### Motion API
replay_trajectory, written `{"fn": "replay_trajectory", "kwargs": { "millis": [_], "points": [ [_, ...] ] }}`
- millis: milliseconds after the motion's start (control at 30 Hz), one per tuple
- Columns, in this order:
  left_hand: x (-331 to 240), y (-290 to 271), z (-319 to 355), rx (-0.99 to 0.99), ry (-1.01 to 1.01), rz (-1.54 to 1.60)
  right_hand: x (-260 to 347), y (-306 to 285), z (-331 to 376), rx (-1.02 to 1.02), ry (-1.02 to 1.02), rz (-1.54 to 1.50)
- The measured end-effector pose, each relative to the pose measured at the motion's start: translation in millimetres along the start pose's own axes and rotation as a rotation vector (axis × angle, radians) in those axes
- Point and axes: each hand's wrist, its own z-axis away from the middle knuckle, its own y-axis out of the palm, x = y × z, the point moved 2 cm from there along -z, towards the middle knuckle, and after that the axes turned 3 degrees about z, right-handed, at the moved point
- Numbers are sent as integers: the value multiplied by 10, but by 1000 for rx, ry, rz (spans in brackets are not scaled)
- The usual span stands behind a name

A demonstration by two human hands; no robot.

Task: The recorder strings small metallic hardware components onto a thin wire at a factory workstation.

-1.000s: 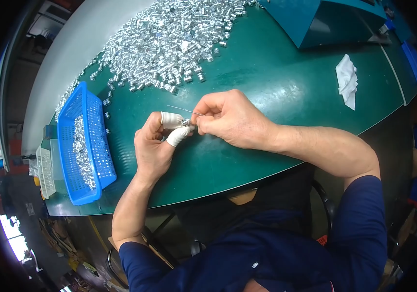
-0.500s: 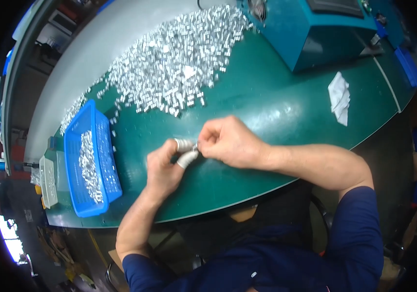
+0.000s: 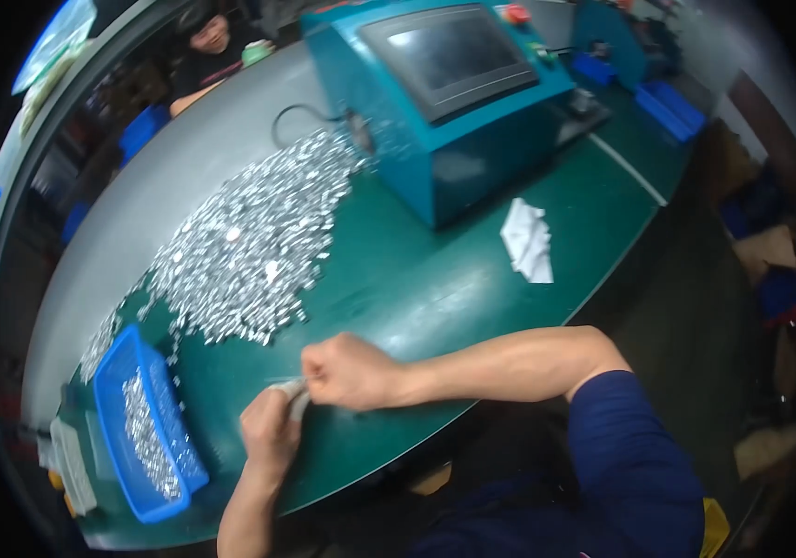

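Observation:
My left hand is closed in a pinch, with white covers on its thumb and forefinger. My right hand is curled closed and meets those covered fingertips just above the green tabletop. Whatever lies between the fingers is hidden and blurred. Beyond my hands spreads a big pile of small silvery metal pieces. To the left of my left hand stands a blue plastic basket with more small silvery pieces in it.
A teal machine with a screen and a red button stands at the back. A crumpled white cloth lies at right. Left of the basket sits a pale tray. Another person is beyond the table's far edge.
The view has swung up and to the right, showing more of the machine and the other person. My hands stay together; the small silvery piece seen at their fingertips is now hidden.

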Motion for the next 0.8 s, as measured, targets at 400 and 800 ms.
{"fn": "replay_trajectory", "kwargs": {
  "millis": [400, 800],
  "points": [
    [52, 82, -88, -11, -22, 123, -53, -88, -20, -36, 31, -9],
    [245, -11, 78, -13, -483, 682, 89, -128, -9, 105, 244, -300]
  ]
}}
